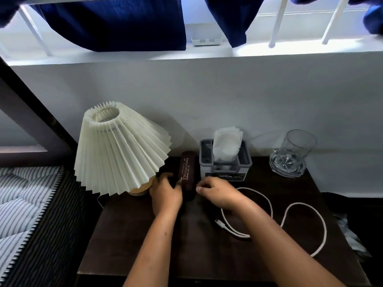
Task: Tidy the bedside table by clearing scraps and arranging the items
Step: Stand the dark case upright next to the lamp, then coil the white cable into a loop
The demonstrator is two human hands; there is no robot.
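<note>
A dark brown glasses case (pixel 187 172) with gold lettering lies on the dark bedside table (pixel 145 235), between the lamp and the tissue holder. My left hand (pixel 164 195) rests against the case's near left side, fingers curled on it. Just to the right of the case's near end, my right hand (pixel 215 192) has its fingers bent, thumb pointing at the case. Whether it touches the case I cannot tell. A white charging cable (pixel 290 220) loops over the table's right half, its plug end by my right forearm.
A cream pleated lamp (pixel 118 148) stands tilted at the back left. The grey tissue holder (pixel 226 162) sits against the wall, an empty glass tumbler (pixel 292 154) at the back right. A striped mattress (pixel 22 204) lies to the left; crumpled wrapping (pixel 350 235) lies right of the table.
</note>
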